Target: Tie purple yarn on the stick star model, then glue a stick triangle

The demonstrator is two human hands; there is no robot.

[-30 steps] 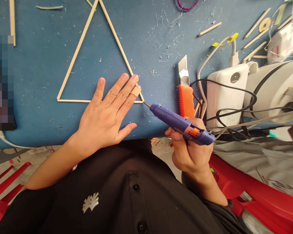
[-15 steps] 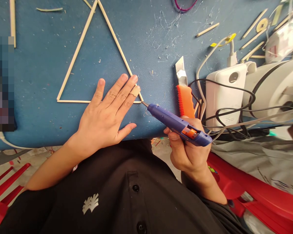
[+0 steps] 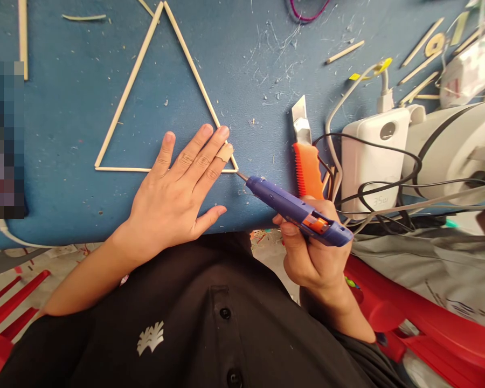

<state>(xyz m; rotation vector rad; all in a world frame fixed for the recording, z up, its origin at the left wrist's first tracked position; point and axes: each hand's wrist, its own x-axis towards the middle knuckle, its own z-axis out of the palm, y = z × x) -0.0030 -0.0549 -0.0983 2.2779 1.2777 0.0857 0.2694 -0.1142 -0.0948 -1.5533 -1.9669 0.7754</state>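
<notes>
Three thin wooden sticks form a triangle (image 3: 128, 86) on the blue tabletop. My left hand (image 3: 178, 186) lies flat with fingers spread over its lower right part, pressing on the bottom stick and the right stick near their corner. One finger wears a tan bandage (image 3: 225, 152). My right hand (image 3: 317, 253) grips a blue glue gun (image 3: 281, 202), whose metal nozzle points left at that lower right corner, touching it or just beside it. Right of the triangle lies an orange utility knife (image 3: 308, 167) with its blade out.
A white power bank (image 3: 372, 161) with tangled cables and a white spool (image 3: 448, 145) stand at the right. Loose sticks (image 3: 422, 43) and a small wooden ring (image 3: 434, 44) lie at the upper right. Glue strings (image 3: 275, 43) litter the blue table (image 3: 246, 70).
The glue gun has shifted very slightly right and down against the corner. My left hand stays in place on the sticks; the whole view has moved a little.
</notes>
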